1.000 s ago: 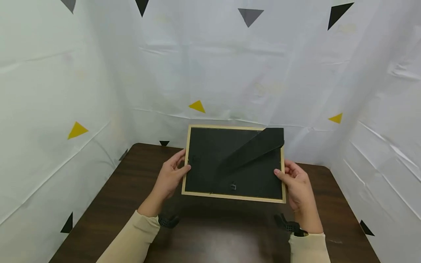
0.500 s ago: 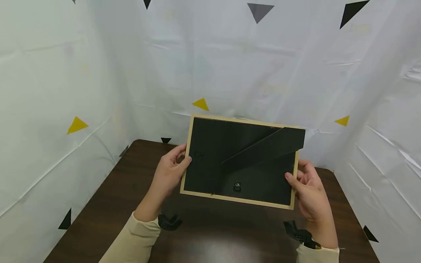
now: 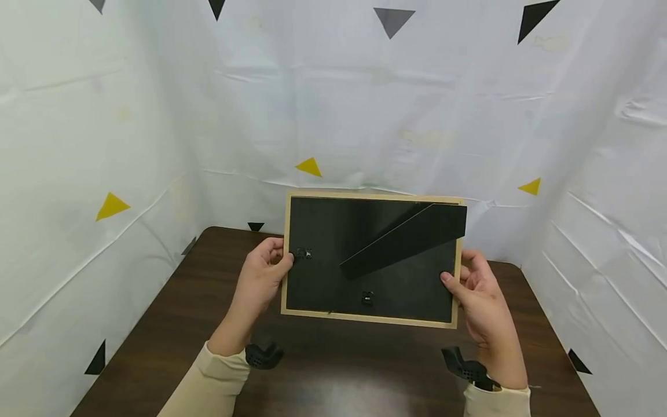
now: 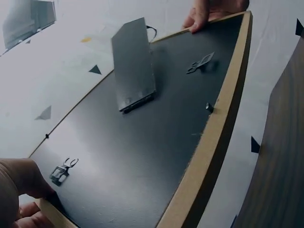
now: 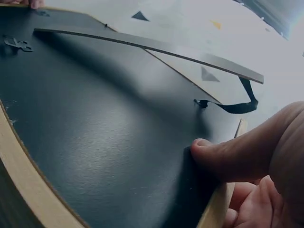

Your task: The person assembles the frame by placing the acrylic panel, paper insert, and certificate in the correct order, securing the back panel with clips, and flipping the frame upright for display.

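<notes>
Both hands hold up a picture frame (image 3: 323,231) with its black back facing me and a pale wooden border around it. My left hand (image 3: 260,278) grips the left edge, thumb on the back panel and fingers behind. At the right edge my right hand (image 3: 482,298) pinches the border the same way. An easel leg (image 3: 403,240) slants across the back and stands out from it; in the right wrist view a black ribbon (image 5: 237,107) ties its free end to the panel. Small metal hangers (image 4: 61,173) sit near the left and bottom edges. The picture side is hidden.
Below the frame lies a dark brown wooden table (image 3: 344,370). White sheeting (image 3: 333,104) with black, grey and yellow triangles surrounds it on the left, back and right. Each wrist carries a black camera mount (image 3: 264,355).
The frame tilted down to the right half a second ago and is now more level. It looks slightly nearer than a second ago. Both hands have kept their grip.
</notes>
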Demonstrator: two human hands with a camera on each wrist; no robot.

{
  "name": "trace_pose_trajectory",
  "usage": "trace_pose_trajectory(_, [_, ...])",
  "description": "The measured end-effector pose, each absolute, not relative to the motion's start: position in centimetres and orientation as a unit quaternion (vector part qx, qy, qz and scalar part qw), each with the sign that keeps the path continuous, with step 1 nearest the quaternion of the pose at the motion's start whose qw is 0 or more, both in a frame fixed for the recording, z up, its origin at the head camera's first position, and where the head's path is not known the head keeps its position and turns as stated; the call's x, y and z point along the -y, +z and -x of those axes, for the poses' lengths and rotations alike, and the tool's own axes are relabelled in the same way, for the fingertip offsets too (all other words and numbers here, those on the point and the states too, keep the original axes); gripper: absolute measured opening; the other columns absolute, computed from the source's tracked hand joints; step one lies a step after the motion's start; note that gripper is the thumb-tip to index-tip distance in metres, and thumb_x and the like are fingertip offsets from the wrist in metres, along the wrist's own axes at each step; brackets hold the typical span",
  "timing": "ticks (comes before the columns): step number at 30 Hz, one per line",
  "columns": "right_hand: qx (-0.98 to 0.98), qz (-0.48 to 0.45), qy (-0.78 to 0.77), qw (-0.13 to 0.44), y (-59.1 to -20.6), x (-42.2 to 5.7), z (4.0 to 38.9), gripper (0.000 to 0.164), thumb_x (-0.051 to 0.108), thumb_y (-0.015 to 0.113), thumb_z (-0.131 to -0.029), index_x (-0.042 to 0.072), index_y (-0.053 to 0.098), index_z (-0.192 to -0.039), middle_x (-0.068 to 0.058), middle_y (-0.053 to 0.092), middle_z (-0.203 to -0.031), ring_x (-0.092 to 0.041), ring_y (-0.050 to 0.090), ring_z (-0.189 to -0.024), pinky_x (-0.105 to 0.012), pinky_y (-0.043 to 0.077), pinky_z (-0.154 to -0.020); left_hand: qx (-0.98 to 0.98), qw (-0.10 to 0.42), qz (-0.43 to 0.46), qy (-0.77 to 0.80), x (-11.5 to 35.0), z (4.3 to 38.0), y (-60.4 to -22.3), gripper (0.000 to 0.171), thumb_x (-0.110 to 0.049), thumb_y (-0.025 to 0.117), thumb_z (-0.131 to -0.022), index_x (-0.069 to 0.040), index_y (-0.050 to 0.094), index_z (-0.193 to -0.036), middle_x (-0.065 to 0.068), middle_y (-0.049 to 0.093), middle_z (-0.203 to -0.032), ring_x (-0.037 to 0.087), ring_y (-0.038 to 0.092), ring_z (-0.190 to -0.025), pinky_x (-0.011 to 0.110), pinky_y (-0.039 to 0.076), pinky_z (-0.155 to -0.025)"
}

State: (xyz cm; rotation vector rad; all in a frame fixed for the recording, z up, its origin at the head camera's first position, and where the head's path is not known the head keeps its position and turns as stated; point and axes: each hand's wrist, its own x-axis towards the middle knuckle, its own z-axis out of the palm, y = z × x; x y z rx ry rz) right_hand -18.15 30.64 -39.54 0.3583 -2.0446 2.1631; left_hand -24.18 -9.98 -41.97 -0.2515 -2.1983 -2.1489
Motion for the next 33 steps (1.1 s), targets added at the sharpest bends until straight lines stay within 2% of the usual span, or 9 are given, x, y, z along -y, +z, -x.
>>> trace_pose_trajectory(4, [0.645, -0.117, 0.745, 0.122, -39.2, -29.9, 18.0, 0.040, -0.003, 0.060, -0.108, 0.011, 0.046, -0.143, 0.000, 0.080, -0.116, -0.016, 0.083, -0.096, -0.036, 0.068, -0.078, 0.666, 0.048, 0.111, -0.736, 9.8, 23.9, -42.0, 0.036, -0.015, 0.064, -0.111, -0.004, 0.061, -0.145, 0.010, 0.077, -0.123, 0.015, 0.081, -0.099, 0.036, 0.067, -0.084])
trace_pose_trajectory(6, [0.605, -0.116, 0.772, 0.160, -39.1, -29.4, 18.1, 0.041, -0.005, 0.058, -0.108, 0.008, 0.045, -0.144, -0.003, 0.080, -0.117, -0.018, 0.083, -0.098, -0.037, 0.068, -0.079, 0.588, 0.038, 0.149, -0.794, 9.4, 23.8, -42.1, 0.042, -0.018, 0.060, -0.114, -0.002, 0.055, -0.152, 0.005, 0.076, -0.128, 0.013, 0.079, -0.106, 0.032, 0.066, -0.087])
trace_pose_trajectory(8, [0.563, -0.113, 0.795, 0.196, -39.1, -28.8, 18.3, 0.042, -0.007, 0.057, -0.108, 0.007, 0.045, -0.145, -0.007, 0.080, -0.119, -0.020, 0.083, -0.101, -0.037, 0.068, -0.081, 0.493, 0.007, 0.199, -0.847, 8.6, 23.6, -42.4, 0.048, -0.019, 0.054, -0.117, 0.000, 0.046, -0.160, 0.005, 0.073, -0.138, 0.015, 0.077, -0.118, 0.033, 0.064, -0.096])
trace_pose_trajectory(11, [0.512, -0.109, 0.821, 0.227, -39.4, -27.7, 18.7, 0.043, -0.010, 0.056, -0.107, 0.005, 0.045, -0.146, -0.011, 0.079, -0.121, -0.023, 0.082, -0.104, -0.039, 0.068, -0.084, 0.401, -0.037, 0.259, -0.878, 6.9, 22.9, -43.1, 0.055, -0.008, 0.048, -0.117, -0.003, 0.032, -0.169, 0.011, 0.061, -0.157, 0.020, 0.069, -0.135, 0.040, 0.059, -0.109])
trace_pose_trajectory(14, [0.500, -0.105, 0.827, 0.235, -39.8, -26.8, 19.0, 0.044, -0.010, 0.056, -0.107, 0.005, 0.045, -0.147, -0.012, 0.078, -0.124, -0.023, 0.082, -0.106, -0.039, 0.068, -0.085, 0.394, -0.037, 0.272, -0.877, 5.2, 22.1, -43.9, 0.067, 0.004, 0.051, -0.112, -0.011, 0.025, -0.172, 0.016, 0.050, -0.167, 0.025, 0.063, -0.144, 0.046, 0.055, -0.112])
trace_pose_trajectory(16, [0.505, -0.109, 0.824, 0.232, -39.9, -26.3, 19.1, 0.045, -0.009, 0.057, -0.107, 0.006, 0.045, -0.147, -0.011, 0.077, -0.125, -0.023, 0.082, -0.106, -0.040, 0.068, -0.085, 0.410, -0.010, 0.249, -0.877, 4.4, 21.8, -44.4, 0.070, 0.007, 0.056, -0.109, -0.011, 0.028, -0.170, 0.018, 0.051, -0.166, 0.026, 0.065, -0.142, 0.045, 0.057, -0.108])
trace_pose_trajectory(20, [0.518, -0.119, 0.816, 0.228, -39.9, -25.8, 19.0, 0.046, -0.008, 0.058, -0.107, 0.008, 0.044, -0.148, -0.008, 0.076, -0.126, -0.021, 0.082, -0.107, -0.039, 0.067, -0.085, 0.421, 0.034, 0.207, -0.883, 3.7, 21.5, -44.8, 0.060, 0.004, 0.059, -0.109, -0.006, 0.036, -0.164, 0.019, 0.060, -0.156, 0.028, 0.071, -0.133, 0.045, 0.061, -0.101])
trace_pose_trajectory(28, [0.512, -0.099, 0.825, 0.219, -39.8, -25.4, 19.1, 0.042, -0.007, 0.057, -0.108, 0.006, 0.045, -0.146, -0.009, 0.077, -0.122, -0.020, 0.082, -0.103, -0.037, 0.068, -0.084, 0.449, 0.074, 0.223, -0.862, 3.6, 21.0, -44.7, 0.048, 0.002, 0.054, -0.112, 0.004, 0.041, -0.158, 0.012, 0.069, -0.145, 0.024, 0.076, -0.124, 0.044, 0.063, -0.098])
trace_pose_trajectory(33, [0.539, -0.104, 0.807, 0.217, -39.8, -25.2, 19.2, 0.045, -0.006, 0.057, -0.108, 0.008, 0.044, -0.149, -0.008, 0.074, -0.127, -0.020, 0.080, -0.110, -0.037, 0.067, -0.089, 0.441, 0.099, 0.176, -0.875, 3.3, 20.9, -44.8, 0.032, -0.001, 0.057, -0.111, 0.005, 0.050, -0.143, 0.009, 0.076, -0.125, 0.021, 0.081, -0.107, 0.042, 0.066, -0.090])
